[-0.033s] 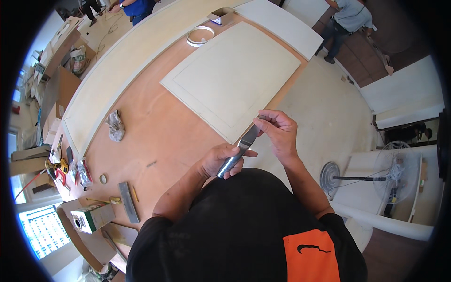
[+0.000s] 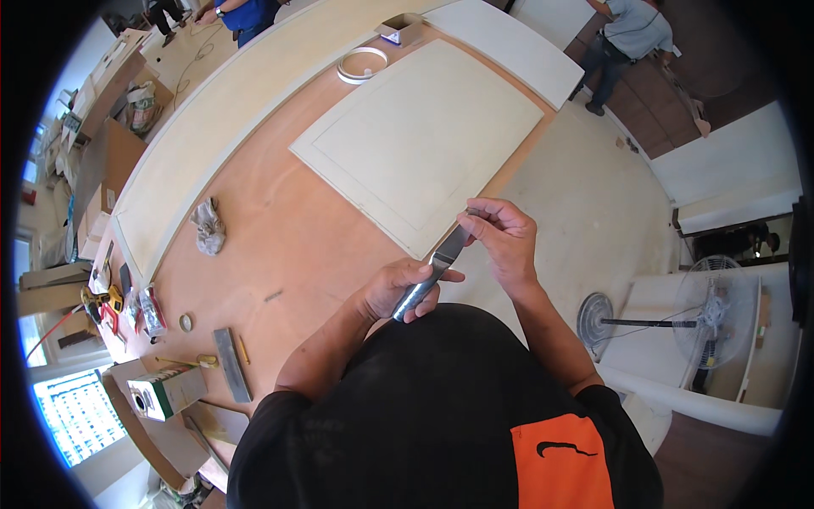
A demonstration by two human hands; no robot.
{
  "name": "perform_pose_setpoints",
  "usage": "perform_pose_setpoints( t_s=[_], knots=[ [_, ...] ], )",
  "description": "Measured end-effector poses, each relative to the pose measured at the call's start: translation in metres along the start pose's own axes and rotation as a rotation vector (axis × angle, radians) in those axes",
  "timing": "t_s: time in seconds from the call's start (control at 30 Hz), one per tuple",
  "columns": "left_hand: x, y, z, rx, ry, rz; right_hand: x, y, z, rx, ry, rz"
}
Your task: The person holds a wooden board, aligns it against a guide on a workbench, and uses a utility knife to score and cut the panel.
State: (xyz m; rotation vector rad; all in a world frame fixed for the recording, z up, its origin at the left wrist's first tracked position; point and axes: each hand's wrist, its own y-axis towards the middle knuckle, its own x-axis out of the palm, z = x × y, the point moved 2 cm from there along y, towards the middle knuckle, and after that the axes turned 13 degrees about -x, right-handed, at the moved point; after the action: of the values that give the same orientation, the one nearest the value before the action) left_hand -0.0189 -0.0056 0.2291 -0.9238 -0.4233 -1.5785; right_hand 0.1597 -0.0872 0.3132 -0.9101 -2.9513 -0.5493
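A slim metal utility knife (image 2: 431, 276), shiny silver below and darker grey at its flat upper end, is held at a slant in front of my body. Wrapped round its silver lower part is my left hand (image 2: 398, 287), thumb on top. My right hand (image 2: 504, 237) pinches the flat upper end between thumb and fingers. Just beyond both hands lies a pale rectangular board (image 2: 424, 140) with faint lines drawn near its edges. It rests on a brown wooden worktop (image 2: 280, 212). Any fine detail at the pinched tip is hidden by my fingers.
On the worktop lie a crumpled grey bundle (image 2: 209, 227), a white edging coil (image 2: 362, 65), a tape roll (image 2: 186, 322), a grey bar (image 2: 231, 365) and a pencil (image 2: 244, 349). A box (image 2: 168, 393) stands lower left. Fans (image 2: 712, 314) stand right. Other people (image 2: 627, 42) work farther off.
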Motion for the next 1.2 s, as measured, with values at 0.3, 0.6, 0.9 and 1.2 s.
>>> perform_pose_setpoints(
  t_s=[0.3,0.6,0.9,1.2],
  knots=[
    [-0.047,-0.035,-0.025,0.202,-0.149,0.713,-0.029,-0.018,0.036,0.197,-0.081,0.028],
    [-0.201,-0.141,-0.065,-0.002,0.549,1.908,-0.071,-0.081,0.079,0.549,-0.106,0.132],
    [-0.294,-0.186,0.042,-0.499,0.747,2.138,-0.065,-0.085,0.078,0.523,-0.059,0.106],
    [-0.288,-0.185,0.02,-0.623,0.793,2.075,-0.083,-0.114,0.084,0.64,-0.089,0.213]
  ],
)
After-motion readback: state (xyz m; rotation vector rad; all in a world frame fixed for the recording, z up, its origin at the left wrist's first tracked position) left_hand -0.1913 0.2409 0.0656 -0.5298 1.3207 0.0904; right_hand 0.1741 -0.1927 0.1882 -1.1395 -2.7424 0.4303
